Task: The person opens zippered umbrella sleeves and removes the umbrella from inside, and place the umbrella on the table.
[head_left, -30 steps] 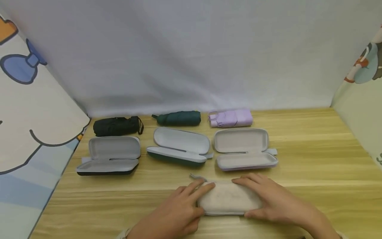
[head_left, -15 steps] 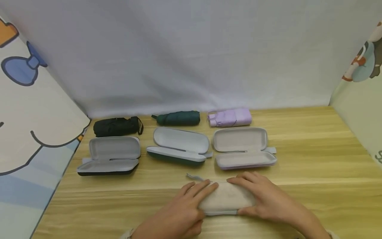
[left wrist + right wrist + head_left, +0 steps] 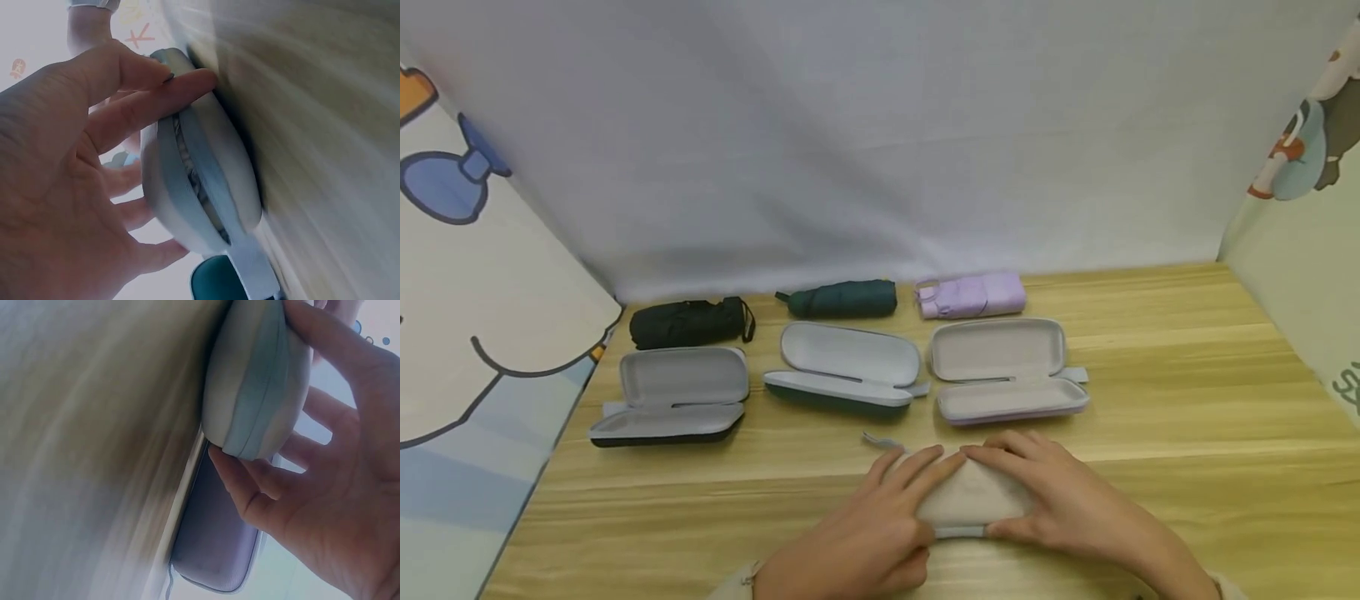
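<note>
A cream zippered case (image 3: 976,498) lies closed-lidded near the table's front, between both hands. Its pale blue zipper band (image 3: 209,169) is parted at the left end, leaving a dark gap. My left hand (image 3: 876,529) pinches a small dark zipper pull (image 3: 169,77) between thumb and index finger, while its other fingers rest over the case's top. Gripping the right end is my right hand (image 3: 1056,500), thumb on the front edge and fingers over the far side. A grey fabric tab (image 3: 882,442) sticks out at the back left corner.
Three opened cases stand behind: black (image 3: 673,421), dark green (image 3: 835,400) and lilac (image 3: 1011,408). Behind them lie folded umbrellas in black (image 3: 688,323), dark green (image 3: 844,298) and lilac (image 3: 973,295), before a white cloth backdrop (image 3: 917,150).
My left hand has slid rightward along the case's front edge, covering more of the case. The right hand keeps its hold; the case has shifted slightly left. The other things have stayed put.
</note>
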